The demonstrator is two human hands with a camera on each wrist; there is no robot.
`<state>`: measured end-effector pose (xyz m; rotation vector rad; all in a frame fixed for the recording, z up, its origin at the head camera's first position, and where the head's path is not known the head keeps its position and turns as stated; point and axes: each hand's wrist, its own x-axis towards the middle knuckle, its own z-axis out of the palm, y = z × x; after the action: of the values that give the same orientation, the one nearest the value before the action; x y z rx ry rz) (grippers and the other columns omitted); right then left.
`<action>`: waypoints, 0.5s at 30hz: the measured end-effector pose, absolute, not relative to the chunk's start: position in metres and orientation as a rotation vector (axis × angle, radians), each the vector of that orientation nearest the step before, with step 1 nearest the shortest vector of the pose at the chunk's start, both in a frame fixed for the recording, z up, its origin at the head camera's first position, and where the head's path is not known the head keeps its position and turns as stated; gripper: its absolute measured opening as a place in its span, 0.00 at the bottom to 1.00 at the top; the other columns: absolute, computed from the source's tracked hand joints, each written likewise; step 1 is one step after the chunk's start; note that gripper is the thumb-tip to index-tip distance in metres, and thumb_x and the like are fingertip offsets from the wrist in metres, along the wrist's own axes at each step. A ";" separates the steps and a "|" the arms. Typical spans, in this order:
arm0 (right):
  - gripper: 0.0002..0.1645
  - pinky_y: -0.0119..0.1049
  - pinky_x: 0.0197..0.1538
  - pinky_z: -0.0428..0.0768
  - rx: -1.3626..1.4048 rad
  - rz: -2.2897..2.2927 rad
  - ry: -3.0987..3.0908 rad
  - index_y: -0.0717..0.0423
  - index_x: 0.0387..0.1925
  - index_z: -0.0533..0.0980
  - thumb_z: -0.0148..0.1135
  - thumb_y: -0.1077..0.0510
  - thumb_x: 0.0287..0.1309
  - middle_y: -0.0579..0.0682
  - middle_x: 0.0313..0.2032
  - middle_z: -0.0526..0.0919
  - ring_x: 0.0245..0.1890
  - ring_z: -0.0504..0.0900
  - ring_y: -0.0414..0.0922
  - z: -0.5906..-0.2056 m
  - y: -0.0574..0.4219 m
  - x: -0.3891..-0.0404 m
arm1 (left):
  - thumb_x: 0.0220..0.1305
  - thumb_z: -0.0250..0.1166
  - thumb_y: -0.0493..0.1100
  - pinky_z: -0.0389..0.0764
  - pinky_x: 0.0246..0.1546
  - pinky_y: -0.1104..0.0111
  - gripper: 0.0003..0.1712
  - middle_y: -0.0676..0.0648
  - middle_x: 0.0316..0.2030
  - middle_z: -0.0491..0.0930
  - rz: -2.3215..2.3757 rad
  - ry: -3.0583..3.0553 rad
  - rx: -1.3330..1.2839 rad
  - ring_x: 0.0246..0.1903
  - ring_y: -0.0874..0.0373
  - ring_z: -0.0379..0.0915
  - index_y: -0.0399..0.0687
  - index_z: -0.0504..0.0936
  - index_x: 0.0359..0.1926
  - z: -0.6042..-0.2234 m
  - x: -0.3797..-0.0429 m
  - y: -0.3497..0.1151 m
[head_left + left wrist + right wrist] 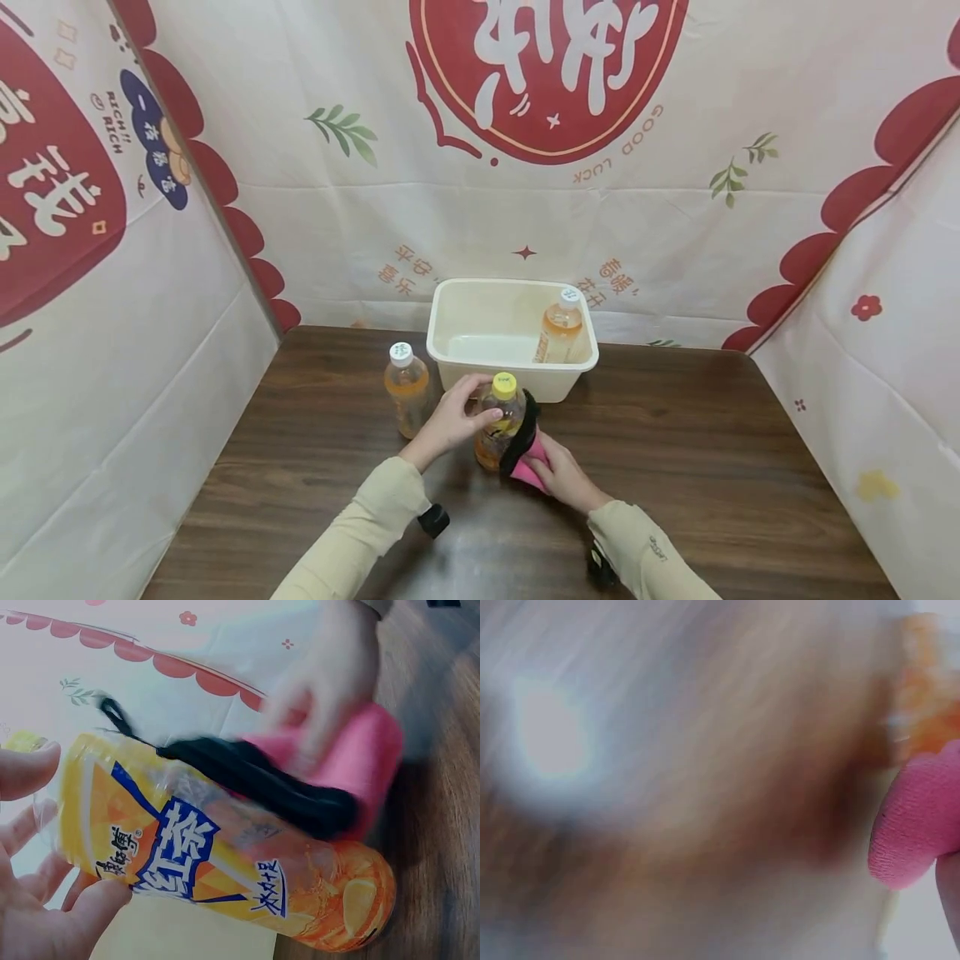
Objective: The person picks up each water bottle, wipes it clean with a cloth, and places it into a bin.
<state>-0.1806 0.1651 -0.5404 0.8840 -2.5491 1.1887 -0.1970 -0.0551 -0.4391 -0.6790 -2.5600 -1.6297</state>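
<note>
An iced tea bottle with a yellow cap stands on the table in front of the bin. My left hand holds it around the upper part, thumb to one side. Its yellow and orange label shows in the left wrist view. My right hand grips a pink cloth with a black band and a thin loop, held against the bottle's right side. The right wrist view is mostly blurred, but the pink cloth is visible at its right edge.
A cream plastic bin stands behind the bottle, with a white-capped bottle inside. Another white-capped bottle with an orange label stands left of the bin. Printed white curtains enclose the dark wooden table at the back and sides.
</note>
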 end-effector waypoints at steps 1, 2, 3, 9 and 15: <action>0.23 0.40 0.48 0.75 0.876 1.198 -2.537 0.59 0.53 0.70 0.60 0.64 0.54 0.53 0.47 0.79 0.48 0.77 0.45 -0.533 0.166 -0.180 | 0.55 0.65 0.41 0.75 0.44 0.55 0.23 0.40 0.46 0.72 -1.632 -2.564 -0.674 0.47 0.45 0.71 0.39 0.72 0.52 -0.439 -0.197 -0.055; 0.22 0.39 0.49 0.75 0.876 1.206 -2.515 0.59 0.53 0.71 0.60 0.65 0.54 0.53 0.47 0.79 0.48 0.76 0.45 -0.524 0.166 -0.180 | 0.55 0.65 0.41 0.75 0.45 0.55 0.23 0.40 0.46 0.72 -1.633 -2.570 -0.671 0.47 0.45 0.70 0.40 0.71 0.52 -0.439 -0.197 -0.055; 0.21 0.37 0.49 0.75 0.880 1.217 -2.493 0.60 0.52 0.71 0.60 0.66 0.54 0.53 0.46 0.79 0.47 0.76 0.44 -0.515 0.167 -0.180 | 0.55 0.65 0.41 0.74 0.46 0.55 0.23 0.40 0.47 0.72 -1.639 -2.576 -0.669 0.48 0.45 0.70 0.40 0.71 0.52 -0.439 -0.197 -0.055; 0.22 0.30 0.51 0.71 1.005 1.168 -2.366 0.61 0.48 0.73 0.60 0.72 0.48 0.57 0.49 0.77 0.47 0.75 0.43 -0.458 0.166 -0.186 | 0.56 0.65 0.42 0.74 0.48 0.56 0.23 0.41 0.48 0.72 -1.680 -2.584 -0.670 0.50 0.45 0.69 0.40 0.71 0.52 -0.439 -0.197 -0.055; 0.23 0.23 0.53 0.68 0.940 1.138 -2.369 0.64 0.46 0.74 0.61 0.76 0.44 0.60 0.49 0.76 0.47 0.75 0.47 -0.453 0.154 -0.184 | 0.55 0.65 0.40 0.74 0.48 0.55 0.23 0.40 0.47 0.72 -1.703 -2.542 -0.694 0.50 0.44 0.70 0.39 0.72 0.51 -0.438 -0.198 -0.057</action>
<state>-0.1843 0.1540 -0.4534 0.9398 -2.3692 1.1383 -0.1977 -0.0568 -0.4384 -0.6944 -2.5420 -1.7032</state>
